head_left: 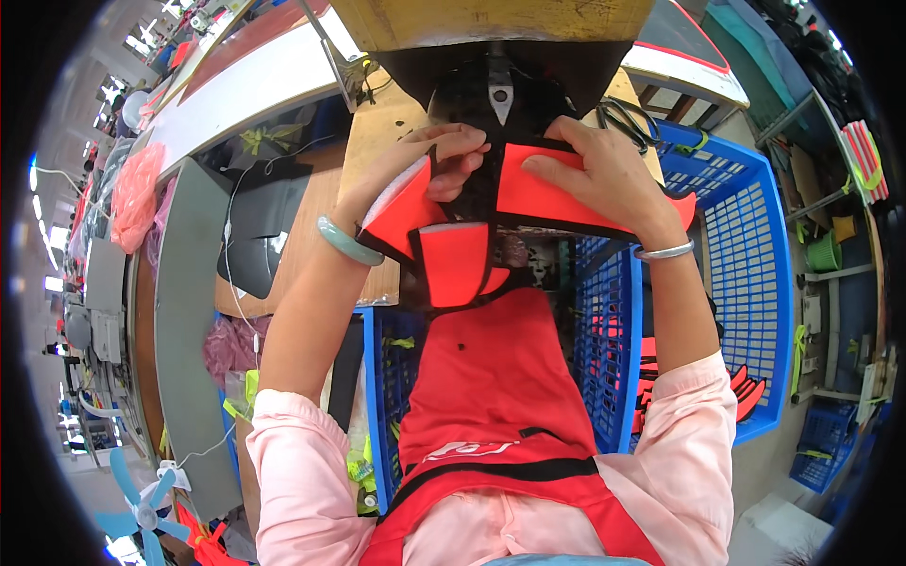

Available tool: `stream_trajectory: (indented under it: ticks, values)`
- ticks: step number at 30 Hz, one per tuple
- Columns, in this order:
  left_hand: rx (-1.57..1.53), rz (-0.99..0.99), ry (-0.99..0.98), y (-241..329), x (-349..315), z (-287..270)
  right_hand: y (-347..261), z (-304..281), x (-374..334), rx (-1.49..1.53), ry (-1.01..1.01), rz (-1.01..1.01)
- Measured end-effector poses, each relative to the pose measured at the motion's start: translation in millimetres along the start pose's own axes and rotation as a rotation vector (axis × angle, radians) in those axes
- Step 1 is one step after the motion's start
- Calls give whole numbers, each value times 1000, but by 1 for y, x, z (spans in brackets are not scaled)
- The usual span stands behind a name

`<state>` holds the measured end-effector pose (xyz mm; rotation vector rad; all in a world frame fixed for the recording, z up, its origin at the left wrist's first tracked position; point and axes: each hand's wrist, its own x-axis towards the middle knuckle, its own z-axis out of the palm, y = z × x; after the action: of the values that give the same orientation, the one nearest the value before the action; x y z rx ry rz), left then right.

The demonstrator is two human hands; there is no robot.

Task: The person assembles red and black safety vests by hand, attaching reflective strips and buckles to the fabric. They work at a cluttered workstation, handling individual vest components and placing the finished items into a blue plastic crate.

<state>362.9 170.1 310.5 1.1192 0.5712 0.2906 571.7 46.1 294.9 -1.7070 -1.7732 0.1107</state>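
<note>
Left hand [436, 156] curls its fingers beside a black-edged orange flap [401, 212], though whether it pinches the cloth cannot be told, while the right hand [604, 170] pinches a larger orange panel [540, 200], thumb on top, just below a black machine [462, 94]. Another orange piece [455, 264] shows between the forearms, above a red apron [500, 377]. Dark scissors [630, 123] sit at the right edge of the worktop [376, 127], near a blue basket [782, 283].

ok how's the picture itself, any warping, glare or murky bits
Head view: fisheye bends the metal rack at far right; lamps at far left glare white; shadow swallows detail under the yellowish panel; the hands look fairly sharp.
</note>
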Motion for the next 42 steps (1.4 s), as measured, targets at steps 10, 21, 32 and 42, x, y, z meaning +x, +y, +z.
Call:
stream_trajectory:
  ticks: [10,21,32,42]
  values:
    - [-105,127,-32,-4,10,-3,6,-6,16,-72,2,1]
    - [-307,159,-54,-11,15,-10,13,2,18,-189,141,-108]
    - [566,-159,-77,-38,-99,-25,-44,-28,-43,39,40,-225]
    - [301,223,13,-71,-116,-6,-101,-65,-75,193,95,-189]
